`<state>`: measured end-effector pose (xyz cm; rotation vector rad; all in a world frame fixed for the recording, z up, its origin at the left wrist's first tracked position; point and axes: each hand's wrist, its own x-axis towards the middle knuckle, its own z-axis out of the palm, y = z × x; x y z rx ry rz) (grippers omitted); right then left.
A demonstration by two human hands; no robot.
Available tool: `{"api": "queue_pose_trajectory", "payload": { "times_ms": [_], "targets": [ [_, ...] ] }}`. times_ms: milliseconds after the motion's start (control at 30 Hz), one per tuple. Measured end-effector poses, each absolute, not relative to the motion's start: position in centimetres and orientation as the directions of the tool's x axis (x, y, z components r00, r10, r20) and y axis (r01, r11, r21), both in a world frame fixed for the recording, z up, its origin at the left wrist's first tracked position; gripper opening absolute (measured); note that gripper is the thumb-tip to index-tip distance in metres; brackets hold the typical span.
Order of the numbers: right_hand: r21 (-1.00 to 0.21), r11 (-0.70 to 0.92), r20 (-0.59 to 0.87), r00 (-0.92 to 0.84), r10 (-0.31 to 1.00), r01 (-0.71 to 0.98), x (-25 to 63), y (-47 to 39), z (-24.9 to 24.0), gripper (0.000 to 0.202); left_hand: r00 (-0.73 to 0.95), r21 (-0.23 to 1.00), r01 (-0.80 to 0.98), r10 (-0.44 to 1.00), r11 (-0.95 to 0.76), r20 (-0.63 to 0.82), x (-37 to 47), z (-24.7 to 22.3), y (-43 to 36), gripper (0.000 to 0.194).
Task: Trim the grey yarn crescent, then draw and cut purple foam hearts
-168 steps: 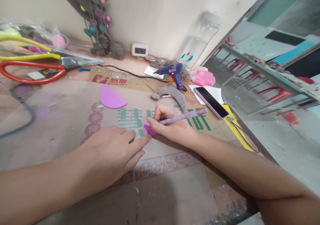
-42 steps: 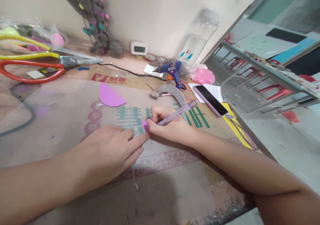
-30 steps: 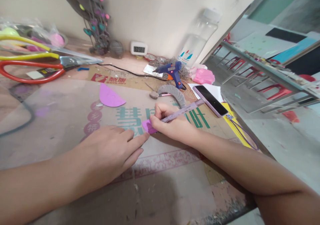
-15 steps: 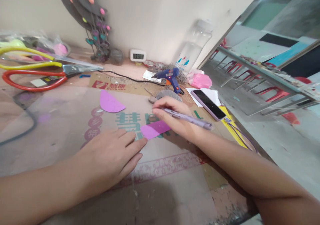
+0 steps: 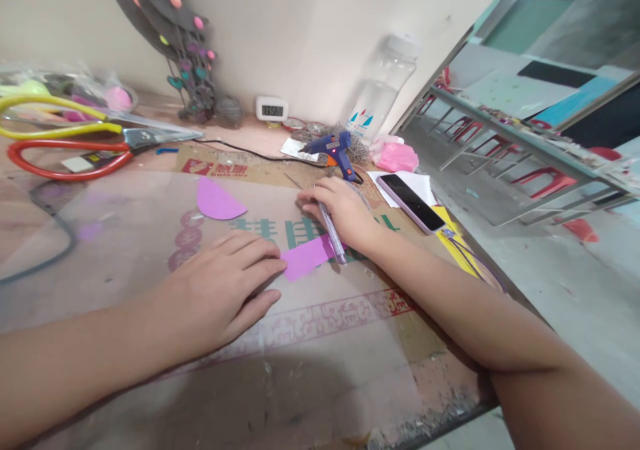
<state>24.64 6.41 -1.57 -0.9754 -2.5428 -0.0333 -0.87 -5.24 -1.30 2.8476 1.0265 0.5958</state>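
Observation:
My left hand lies palm down with fingers stretched out. Its fingertips reach the left end of a purple paper strip on the cardboard. Over the strip's far right end, my right hand has a light purple pen tucked in it, the pen slanting back toward me. That hand's curled fingers cover most of a grey round piece behind the strip; whether they grip it I cannot tell. A purple half-round paper piece rests beyond my left hand.
Large scissors with yellow and red handles lie at the far left. A blue glue gun, a clear bottle and a small digital clock are along the wall. A phone sits near the table's right edge.
My right hand has turned over more palm down, and the pen has swung from pointing right to pointing toward me. The grey piece is now mostly covered. My left hand has barely shifted.

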Motion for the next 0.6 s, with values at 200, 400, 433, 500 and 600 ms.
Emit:
{"api": "queue_pose_trajectory", "payload": {
  "times_ms": [200, 400, 433, 500, 600],
  "targets": [
    [-0.146, 0.709, 0.319, -0.645, 0.694, 0.690, 24.7, 6.9, -1.8, 0.031, 0.697, 0.193, 0.610, 0.636, -0.769, 0.330, -0.9, -1.2, -5.2, 0.028],
    [-0.456, 0.648, 0.334, -0.558, 0.760, 0.610, 24.5, 5.4, 0.0, 0.021, 0.688, 0.263, 0.610, 0.664, -0.747, 0.293, -0.9, -1.0, -5.0, 0.029],
    [-0.521, 0.621, 0.313, -0.546, 0.777, 0.586, 24.5, 4.8, 0.7, 0.022, 0.687, 0.263, 0.612, 0.666, -0.746, 0.291, -0.9, -1.0, -5.0, 0.029],
    [-0.614, 0.594, 0.181, -0.641, 0.746, 0.519, 24.5, 3.4, 2.4, 0.027, 0.684, 0.248, 0.618, 0.666, -0.746, 0.298, -0.9, -1.1, -5.0, 0.029],
    [-0.577, 0.691, 0.000, -0.846, 0.533, 0.436, 24.4, 1.5, 4.1, 0.017, 0.667, 0.221, 0.636, 0.671, -0.739, 0.324, -1.0, -1.2, -5.0, 0.029]
  ]
}}
